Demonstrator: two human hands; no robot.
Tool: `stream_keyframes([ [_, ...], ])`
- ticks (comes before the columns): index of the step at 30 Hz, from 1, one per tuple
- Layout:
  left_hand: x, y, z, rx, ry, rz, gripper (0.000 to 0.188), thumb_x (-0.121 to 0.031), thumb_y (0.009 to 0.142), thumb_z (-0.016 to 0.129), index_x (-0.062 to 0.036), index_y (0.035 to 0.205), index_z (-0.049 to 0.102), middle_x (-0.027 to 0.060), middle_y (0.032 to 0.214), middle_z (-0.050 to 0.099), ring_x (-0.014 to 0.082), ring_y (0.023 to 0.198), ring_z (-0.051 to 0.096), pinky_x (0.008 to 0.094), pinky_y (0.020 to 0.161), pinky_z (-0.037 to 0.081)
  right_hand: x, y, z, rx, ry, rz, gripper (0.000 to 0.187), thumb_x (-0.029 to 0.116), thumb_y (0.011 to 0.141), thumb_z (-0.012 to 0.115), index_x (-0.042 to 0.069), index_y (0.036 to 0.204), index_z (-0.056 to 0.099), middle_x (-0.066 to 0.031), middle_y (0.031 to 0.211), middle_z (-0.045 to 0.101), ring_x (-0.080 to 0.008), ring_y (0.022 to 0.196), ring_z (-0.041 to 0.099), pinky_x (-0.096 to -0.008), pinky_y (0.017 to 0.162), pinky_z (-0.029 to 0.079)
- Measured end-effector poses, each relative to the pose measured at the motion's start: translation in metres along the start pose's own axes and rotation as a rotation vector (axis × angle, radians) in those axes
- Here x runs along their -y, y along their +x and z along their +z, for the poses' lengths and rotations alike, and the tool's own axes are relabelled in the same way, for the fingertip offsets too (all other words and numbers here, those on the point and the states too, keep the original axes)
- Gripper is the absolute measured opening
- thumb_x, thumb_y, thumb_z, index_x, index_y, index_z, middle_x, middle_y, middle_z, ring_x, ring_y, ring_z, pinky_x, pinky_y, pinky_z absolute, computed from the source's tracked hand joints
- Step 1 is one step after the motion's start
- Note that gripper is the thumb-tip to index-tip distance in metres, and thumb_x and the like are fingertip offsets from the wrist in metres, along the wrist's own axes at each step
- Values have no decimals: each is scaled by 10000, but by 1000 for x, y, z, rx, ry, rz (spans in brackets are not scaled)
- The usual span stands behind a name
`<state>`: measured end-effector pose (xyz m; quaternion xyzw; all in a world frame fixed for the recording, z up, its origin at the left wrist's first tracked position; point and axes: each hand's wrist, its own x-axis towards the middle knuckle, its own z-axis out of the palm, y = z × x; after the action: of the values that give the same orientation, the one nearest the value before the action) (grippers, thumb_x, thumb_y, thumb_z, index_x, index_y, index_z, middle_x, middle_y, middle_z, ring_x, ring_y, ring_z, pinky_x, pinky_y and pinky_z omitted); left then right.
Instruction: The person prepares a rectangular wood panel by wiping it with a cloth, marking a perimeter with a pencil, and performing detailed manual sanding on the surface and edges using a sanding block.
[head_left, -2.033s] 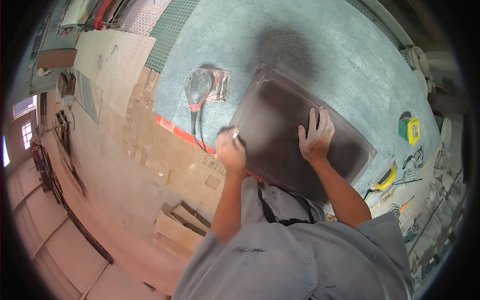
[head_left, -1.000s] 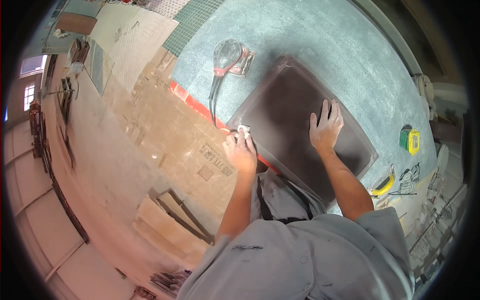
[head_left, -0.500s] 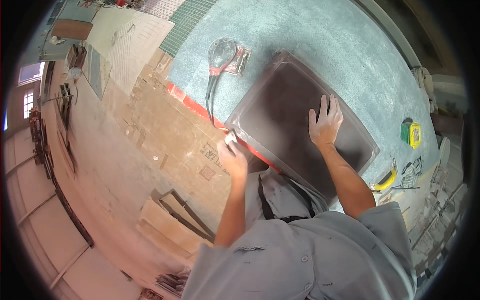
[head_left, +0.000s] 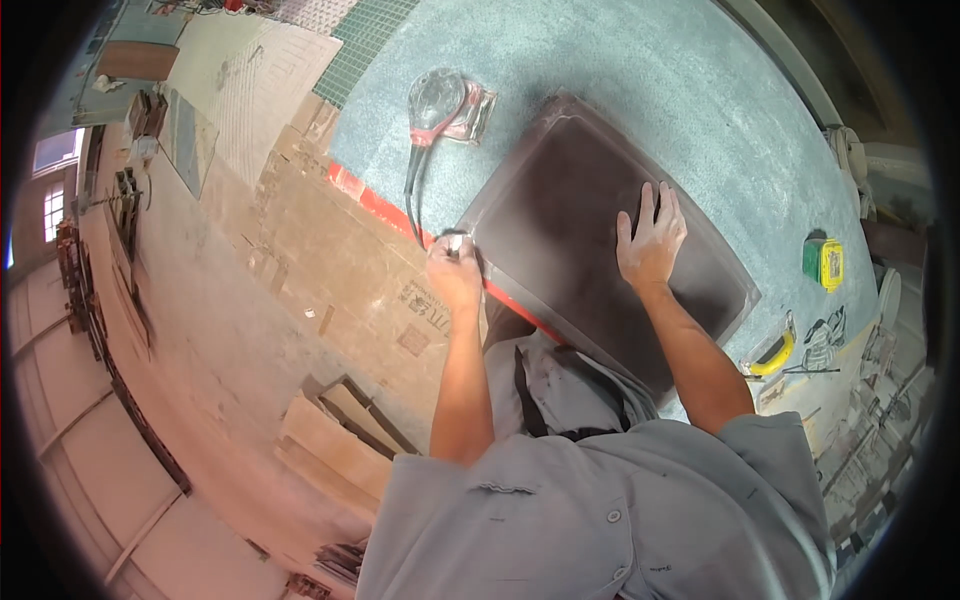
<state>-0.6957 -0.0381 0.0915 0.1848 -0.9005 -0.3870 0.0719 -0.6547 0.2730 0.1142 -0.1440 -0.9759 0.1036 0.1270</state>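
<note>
Shifted toward a corner of the dark panel (head_left: 560,215), our left hand (head_left: 455,280) is pinching a whitish pad (head_left: 455,243); our outspread right hand (head_left: 652,243) is resting on the panel.

A dusty power tool (head_left: 438,98) with a red collar lies on the blue-green surface (head_left: 730,120), its dark cable (head_left: 410,185) running to a red strip (head_left: 375,200). Farther right are a green-and-yellow container (head_left: 829,263) and a curved yellow handle (head_left: 777,358). Flattened brown cardboard (head_left: 340,265) spreads at left, near a green grid mat (head_left: 368,48); a window (head_left: 57,150) shows beyond.
</note>
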Motion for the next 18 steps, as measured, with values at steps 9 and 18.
stream_keyframes([
  [9, -23, 22, -11, 191, -4, -91, 103, -44, 837, 795, 19, 916, 777, 182, 921, 739, 333, 841, 735, 409, 796, 557, 0, 1, 1, -6, -10, -7, 672, 309, 977, 717, 39, 1557, 514, -228, 1628, 435, -429, 1513, 389, -588, 1199, 318],
  [18, -2, 16, -18, 245, -66, -18, 130, -91, 860, 823, 16, 927, 792, 109, 823, 750, 189, 735, 703, 351, 728, 552, 0, -1, 2, -20, -2, -13, 676, 303, 977, 723, 45, 1565, 512, -219, 1631, 426, -417, 1512, 391, -580, 1198, 322],
])
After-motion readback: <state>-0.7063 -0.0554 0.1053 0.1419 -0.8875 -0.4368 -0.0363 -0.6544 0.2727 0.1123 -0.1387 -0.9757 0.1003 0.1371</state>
